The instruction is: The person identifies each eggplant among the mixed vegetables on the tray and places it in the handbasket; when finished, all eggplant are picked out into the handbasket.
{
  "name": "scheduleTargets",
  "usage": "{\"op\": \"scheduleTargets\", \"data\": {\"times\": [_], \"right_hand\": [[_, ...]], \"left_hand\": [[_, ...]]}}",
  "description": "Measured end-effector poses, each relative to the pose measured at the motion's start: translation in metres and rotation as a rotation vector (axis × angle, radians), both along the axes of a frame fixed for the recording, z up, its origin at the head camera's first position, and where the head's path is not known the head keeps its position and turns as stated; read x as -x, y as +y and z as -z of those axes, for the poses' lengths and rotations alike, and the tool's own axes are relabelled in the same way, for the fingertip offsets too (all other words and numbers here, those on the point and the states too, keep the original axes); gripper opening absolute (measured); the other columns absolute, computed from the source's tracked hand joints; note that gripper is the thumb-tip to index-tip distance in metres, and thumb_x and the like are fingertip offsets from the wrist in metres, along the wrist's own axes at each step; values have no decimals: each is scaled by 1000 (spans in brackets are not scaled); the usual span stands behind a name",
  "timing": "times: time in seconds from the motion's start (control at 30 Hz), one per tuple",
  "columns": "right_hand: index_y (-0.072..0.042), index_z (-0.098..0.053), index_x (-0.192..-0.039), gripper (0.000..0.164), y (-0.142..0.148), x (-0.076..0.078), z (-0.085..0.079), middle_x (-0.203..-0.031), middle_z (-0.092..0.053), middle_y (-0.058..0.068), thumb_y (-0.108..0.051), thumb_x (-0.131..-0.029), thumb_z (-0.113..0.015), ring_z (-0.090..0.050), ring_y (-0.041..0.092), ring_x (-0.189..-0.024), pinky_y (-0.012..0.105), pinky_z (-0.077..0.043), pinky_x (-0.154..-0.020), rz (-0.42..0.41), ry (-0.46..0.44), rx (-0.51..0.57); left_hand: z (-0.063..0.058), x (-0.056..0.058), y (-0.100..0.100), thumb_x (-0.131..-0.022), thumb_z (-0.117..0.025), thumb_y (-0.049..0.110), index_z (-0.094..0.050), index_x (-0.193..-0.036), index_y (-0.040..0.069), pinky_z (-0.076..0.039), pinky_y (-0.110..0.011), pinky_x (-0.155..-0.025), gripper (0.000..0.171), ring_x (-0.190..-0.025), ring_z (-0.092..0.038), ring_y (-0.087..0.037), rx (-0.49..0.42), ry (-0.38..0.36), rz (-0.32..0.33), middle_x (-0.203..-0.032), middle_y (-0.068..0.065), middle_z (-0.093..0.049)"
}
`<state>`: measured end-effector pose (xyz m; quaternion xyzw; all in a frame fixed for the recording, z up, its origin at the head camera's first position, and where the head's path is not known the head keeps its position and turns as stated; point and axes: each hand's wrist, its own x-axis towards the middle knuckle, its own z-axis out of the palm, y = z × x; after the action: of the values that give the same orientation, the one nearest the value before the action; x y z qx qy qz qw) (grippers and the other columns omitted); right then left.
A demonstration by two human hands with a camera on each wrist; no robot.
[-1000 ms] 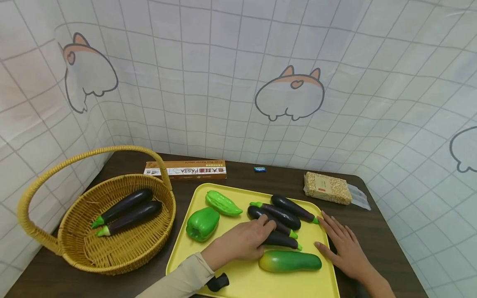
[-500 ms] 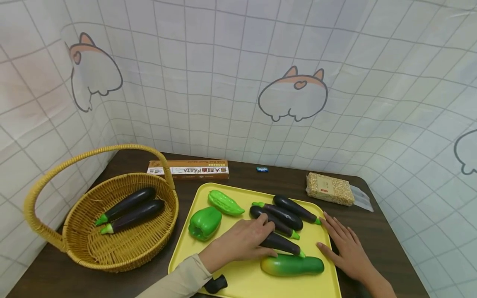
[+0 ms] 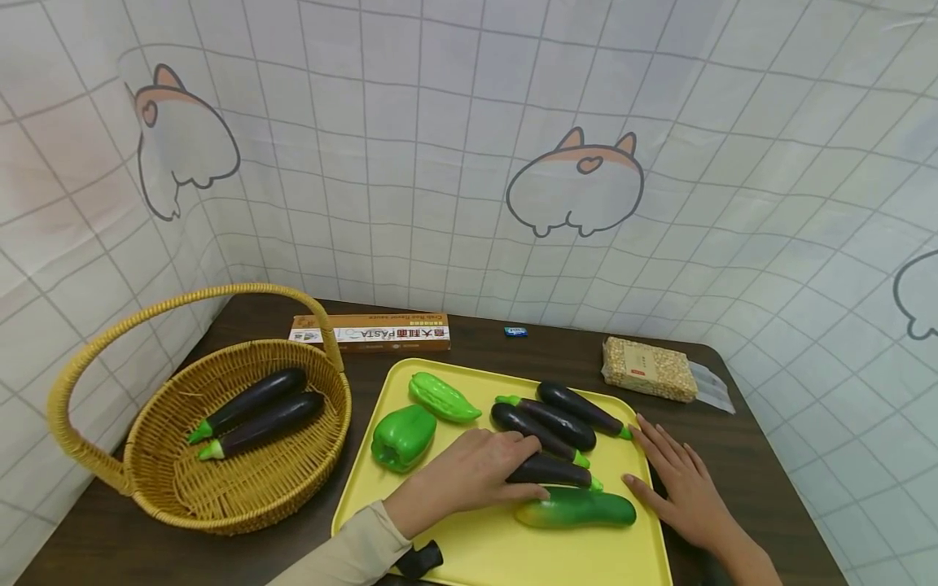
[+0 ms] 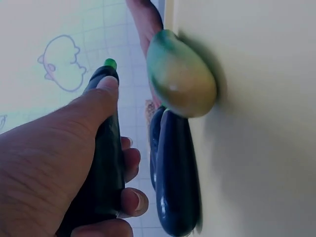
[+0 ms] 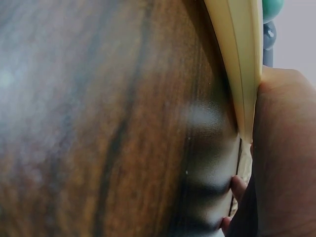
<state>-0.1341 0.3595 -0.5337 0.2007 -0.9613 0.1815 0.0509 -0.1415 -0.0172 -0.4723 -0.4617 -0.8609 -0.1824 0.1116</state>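
Observation:
My left hand (image 3: 469, 472) grips a dark purple eggplant (image 3: 551, 470) with a green stem, over the yellow tray (image 3: 498, 561). In the left wrist view, thumb and fingers wrap round this eggplant (image 4: 106, 153), which appears raised off the tray. Just in front of it lies a green-and-yellow papaya-like fruit (image 3: 579, 508). Beyond the hand rest three more eggplants (image 3: 538, 431), side by side. My right hand (image 3: 681, 488) lies with spread, straight fingers at the tray's right rim; the right wrist view shows it beside the rim (image 5: 239, 64).
Left of the tray stands a wicker basket (image 3: 249, 521) with a tall handle and two eggplants (image 3: 271, 423) inside. A green bell pepper (image 3: 403, 438) and a bitter melon (image 3: 443, 397) lie on the tray. Behind are a pasta box (image 3: 370, 332), a small blue packet (image 3: 515, 331) and a bag of grains (image 3: 648, 370).
The gripped eggplant has shifted toward the front, then slightly back and up. The papaya-like fruit has rolled a little. My right hand stays at the rim.

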Motion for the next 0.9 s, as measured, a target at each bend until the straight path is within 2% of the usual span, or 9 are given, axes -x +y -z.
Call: {"op": "scheduleTargets", "data": {"times": [0.17,0.4,0.7,0.8,0.9], "right_hand": [[-18,-31,-168,74,1,0,1,-173,-23,7,-40,-106,-65,-25,45,-153,75,-16,-111,-5,9,0],[-18,-32,-168,74,0,-1,1,-173,-23,7,-40,-106,-66,-25,45,-153,75,-16,-112,-8,8,12],[-19,-32,-168,74,0,-1,1,-173,-23,8,-41,-106,-65,-25,46,-153,76,-16,-111,-3,0,8],[-19,-32,-168,74,0,-1,0,-173,-23,8,-41,-106,-65,-25,47,-153,76,-16,-111,-3,1,6],[-18,-32,-168,73,-1,-1,-1,-173,-23,8,-40,-106,-65,-25,47,-153,76,-16,-111,-9,8,10]], "left_hand": [[-5,0,-3,-99,-65,62,-58,-99,20,-31,-19,-48,43,-51,-39,-2,2,-17,-1,-76,12,-49],[-15,0,-11,-100,-70,56,-63,-104,19,-34,-17,-51,38,-56,-42,0,-25,8,-4,-83,9,-57],[-32,2,-29,-99,-72,54,-69,-116,15,-37,-18,-51,43,-60,-47,-1,-38,19,-61,-93,4,-69],[-35,3,-36,-99,-72,55,-69,-116,15,-38,-19,-51,44,-60,-48,-2,-31,29,-74,-91,5,-69],[-40,5,-43,-99,-72,55,-67,-111,16,-36,-19,-50,41,-60,-46,-2,-19,13,-87,-85,8,-63]]}}
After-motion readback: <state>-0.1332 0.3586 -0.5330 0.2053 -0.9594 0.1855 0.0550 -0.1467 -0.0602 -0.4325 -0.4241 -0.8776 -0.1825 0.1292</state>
